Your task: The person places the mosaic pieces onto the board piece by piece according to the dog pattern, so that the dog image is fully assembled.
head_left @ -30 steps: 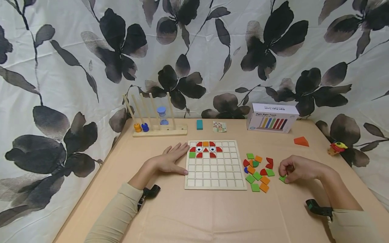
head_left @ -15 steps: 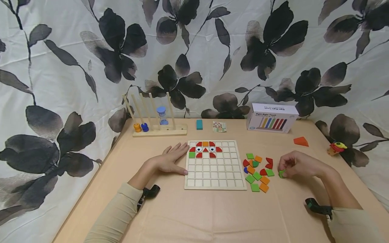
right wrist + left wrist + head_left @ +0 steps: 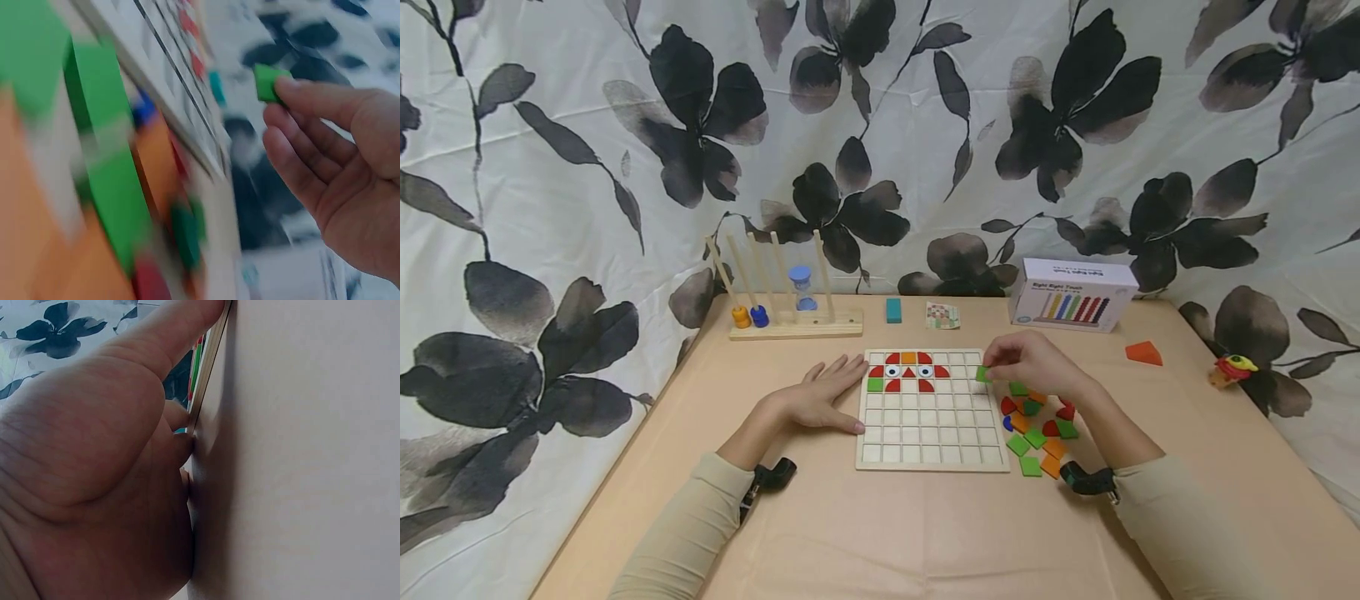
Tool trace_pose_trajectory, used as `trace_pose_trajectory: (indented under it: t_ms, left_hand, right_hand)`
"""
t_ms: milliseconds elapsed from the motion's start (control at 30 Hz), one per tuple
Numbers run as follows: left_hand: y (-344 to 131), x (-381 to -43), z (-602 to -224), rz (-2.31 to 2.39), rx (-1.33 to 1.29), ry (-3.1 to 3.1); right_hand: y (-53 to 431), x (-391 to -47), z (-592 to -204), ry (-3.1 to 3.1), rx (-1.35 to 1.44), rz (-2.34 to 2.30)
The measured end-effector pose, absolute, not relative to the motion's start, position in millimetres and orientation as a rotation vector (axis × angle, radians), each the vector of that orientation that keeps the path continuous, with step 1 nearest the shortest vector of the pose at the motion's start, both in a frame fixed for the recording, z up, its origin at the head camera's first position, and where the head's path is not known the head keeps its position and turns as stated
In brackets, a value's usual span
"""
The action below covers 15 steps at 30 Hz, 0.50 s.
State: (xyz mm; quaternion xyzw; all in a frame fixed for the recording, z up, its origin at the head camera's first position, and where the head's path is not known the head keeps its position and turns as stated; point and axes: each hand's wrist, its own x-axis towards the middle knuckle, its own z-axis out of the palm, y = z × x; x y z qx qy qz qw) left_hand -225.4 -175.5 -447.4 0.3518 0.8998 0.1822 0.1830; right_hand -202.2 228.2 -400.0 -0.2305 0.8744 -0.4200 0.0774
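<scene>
A white grid board (image 3: 932,429) lies mid-table, with red, orange and green tiles and two eye tiles set in its upper rows. At its left edge rests my left hand (image 3: 820,396), fingers straight and thumb touching the frame; the left wrist view shows the palm beside the board's edge. My right hand (image 3: 1033,362) pinches a green square tile (image 3: 267,82) between thumb and fingers, held over the board's upper right edge. Below that hand, loose green, orange, red and blue tiles (image 3: 1031,467) lie along the board's right side, partly hidden by the wrist.
Behind the board stand a wooden peg rack (image 3: 797,325) with rings, a blue sand timer (image 3: 802,287), a teal block (image 3: 893,311), a picture card (image 3: 942,316) and a white box (image 3: 1072,296). An orange-red piece (image 3: 1144,353) and a small toy bird (image 3: 1231,370) lie at right.
My right hand has lifted the green tile from the table at right and carried it left and away from me to the board's edge. The left hand has stayed put.
</scene>
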Motion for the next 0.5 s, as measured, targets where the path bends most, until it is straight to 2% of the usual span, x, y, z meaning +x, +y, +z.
trace_pose_trajectory:
  t_ms: [200, 500]
  left_hand:
    - [-176, -225, -447, 0.514, 0.996, 2.537]
    - [-176, -224, -445, 0.516, 0.994, 2.539]
  right_hand:
    - [179, -215, -415, 2.664, -0.720, -1.212]
    - [161, -221, -426, 2.707, -0.746, -1.078]
